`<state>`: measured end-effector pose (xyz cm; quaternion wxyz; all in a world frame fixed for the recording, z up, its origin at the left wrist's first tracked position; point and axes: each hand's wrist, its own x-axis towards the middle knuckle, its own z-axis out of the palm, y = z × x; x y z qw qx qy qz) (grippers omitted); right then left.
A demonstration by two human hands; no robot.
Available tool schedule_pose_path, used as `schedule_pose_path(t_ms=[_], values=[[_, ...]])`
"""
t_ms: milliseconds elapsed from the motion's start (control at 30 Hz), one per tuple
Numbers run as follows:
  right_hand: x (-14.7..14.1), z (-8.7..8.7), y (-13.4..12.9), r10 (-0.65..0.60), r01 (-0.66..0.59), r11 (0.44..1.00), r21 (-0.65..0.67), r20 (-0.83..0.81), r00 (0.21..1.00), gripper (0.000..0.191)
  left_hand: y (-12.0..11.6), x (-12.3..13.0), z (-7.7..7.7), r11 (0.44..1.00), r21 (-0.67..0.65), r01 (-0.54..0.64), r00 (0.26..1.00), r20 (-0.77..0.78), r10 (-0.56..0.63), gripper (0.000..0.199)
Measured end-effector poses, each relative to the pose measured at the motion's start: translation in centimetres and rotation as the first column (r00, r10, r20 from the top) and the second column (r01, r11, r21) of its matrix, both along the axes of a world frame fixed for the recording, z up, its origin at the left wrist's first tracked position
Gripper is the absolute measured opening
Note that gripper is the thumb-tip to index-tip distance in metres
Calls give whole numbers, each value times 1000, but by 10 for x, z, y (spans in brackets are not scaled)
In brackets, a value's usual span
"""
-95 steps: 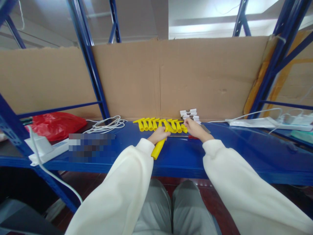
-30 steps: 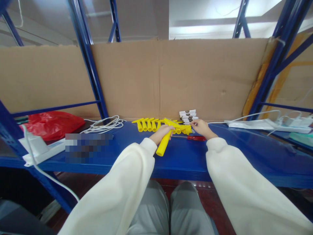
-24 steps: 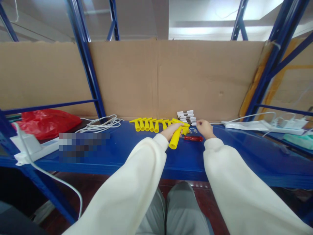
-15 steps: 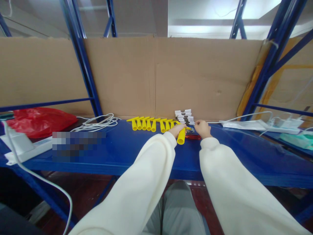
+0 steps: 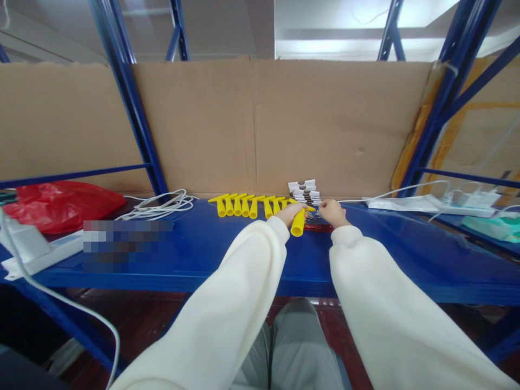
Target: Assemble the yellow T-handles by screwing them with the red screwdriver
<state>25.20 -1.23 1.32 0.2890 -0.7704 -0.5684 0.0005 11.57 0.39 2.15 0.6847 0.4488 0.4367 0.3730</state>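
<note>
My left hand [image 5: 290, 214] is closed around a yellow plastic piece [image 5: 298, 227], whose hollow round handle opens toward me and whose narrow crosspiece points right. Just right of it, my right hand [image 5: 333, 213] is closed, thumb and fingers pinched together; whatever is between them is too small to make out. Under and between the hands lies a shallow red-edged tray [image 5: 319, 228] with small shiny bits in it. More yellow pieces like the held one stand in a row [image 5: 245, 209] to the left. Behind the tray is a stack of white strips with dark middles [image 5: 304, 193].
A cardboard sheet [image 5: 195, 124] backs the blue shelf [image 5: 203, 254] between blue posts. To the left are a red plastic bag [image 5: 69, 203], coiled white cable [image 5: 174, 203] and a power strip [image 5: 60, 252]. Another white strip with plugs [image 5: 430, 203] lies at right.
The view has shifted slightly, moving everything a little left. Both hands stay close to the tray, and the yellow piece's crosspiece shows more plainly beside the left hand.
</note>
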Motion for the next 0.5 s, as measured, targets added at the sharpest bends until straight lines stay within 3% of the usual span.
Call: schedule_pose_path(t_ms=[133,267,367,500], values=[[3,-2,7,187,-187,982,-26,25,982,28,-7,-16,10,998,44,-50,994,-92,54,4],[3,-6,14,414,-411,906,-102,8,910,22,-10,-46,15,990,106,-93,985,-139,107,13],[2,-8,16,474,-473,872,-129,-19,880,18,-13,-75,18,977,161,-142,968,-184,171,13],[1,-8,12,466,-466,872,-150,-35,884,20,-21,-107,16,941,275,-197,907,-312,281,10]])
